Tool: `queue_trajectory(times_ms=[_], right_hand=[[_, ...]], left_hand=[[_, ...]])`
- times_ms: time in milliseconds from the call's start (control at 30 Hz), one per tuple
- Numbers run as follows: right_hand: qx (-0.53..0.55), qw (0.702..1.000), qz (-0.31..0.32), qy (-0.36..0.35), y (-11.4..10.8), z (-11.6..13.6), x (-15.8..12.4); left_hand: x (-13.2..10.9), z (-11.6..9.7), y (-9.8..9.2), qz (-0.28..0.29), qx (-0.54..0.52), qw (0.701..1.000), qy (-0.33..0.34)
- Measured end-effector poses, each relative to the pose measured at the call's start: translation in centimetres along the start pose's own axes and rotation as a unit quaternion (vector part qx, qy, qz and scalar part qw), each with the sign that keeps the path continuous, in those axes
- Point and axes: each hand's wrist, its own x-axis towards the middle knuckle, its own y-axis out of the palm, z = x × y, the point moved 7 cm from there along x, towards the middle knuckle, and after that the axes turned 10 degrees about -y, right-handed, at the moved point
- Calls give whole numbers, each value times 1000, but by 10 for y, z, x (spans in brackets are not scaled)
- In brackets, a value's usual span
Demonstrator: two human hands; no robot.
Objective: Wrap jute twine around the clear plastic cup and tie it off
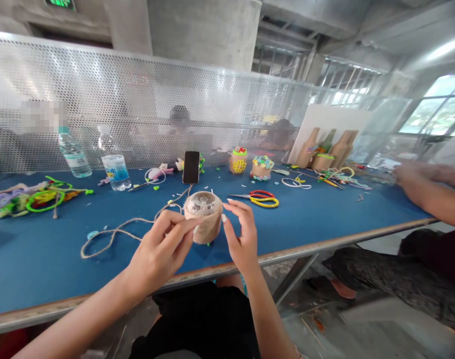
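A small jar wrapped in jute twine (202,218), topped with a clear domed lid, stands just above the table's front edge. My left hand (162,252) grips its left side, fingers across the wrapping. My right hand (242,234) presses its fingertips against the jar's right side. A loose length of twine (111,238) loops across the blue tabletop from the jar toward the left, and another strand runs up behind it. The jar's far side is hidden behind the lid's glare and my fingers.
On the blue table (55,264) lie scissors (262,198), a phone (191,167), pipe cleaners (25,199), decorated jars (238,160), twine-wrapped bottles (317,152) and water bottles (74,153). A co-worker's arm (429,184) reaches in from the right. A perforated metal screen (137,99) stands behind.
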Motion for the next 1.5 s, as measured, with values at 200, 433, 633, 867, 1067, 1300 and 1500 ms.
queue_trajectory(times_ms=[200,433,633,867,1067,1300,1500], right_hand=[[-68,997,1,-36,0,7,-2],[-66,996,19,-62,2,9,-2],[-96,991,-1,-94,2,9,-1],[-61,988,18,-144,2,14,6],[-69,983,24,-170,0,14,11],[-62,983,36,-169,1,12,11],[-54,984,51,-160,3,10,12]], left_hand=[[11,14,8,16,72,997,34],[12,23,17,80,93,988,92],[8,29,27,153,129,973,117],[10,32,33,203,153,956,143],[15,34,38,242,114,957,116],[17,36,41,245,56,965,80],[19,35,42,266,38,960,73]])
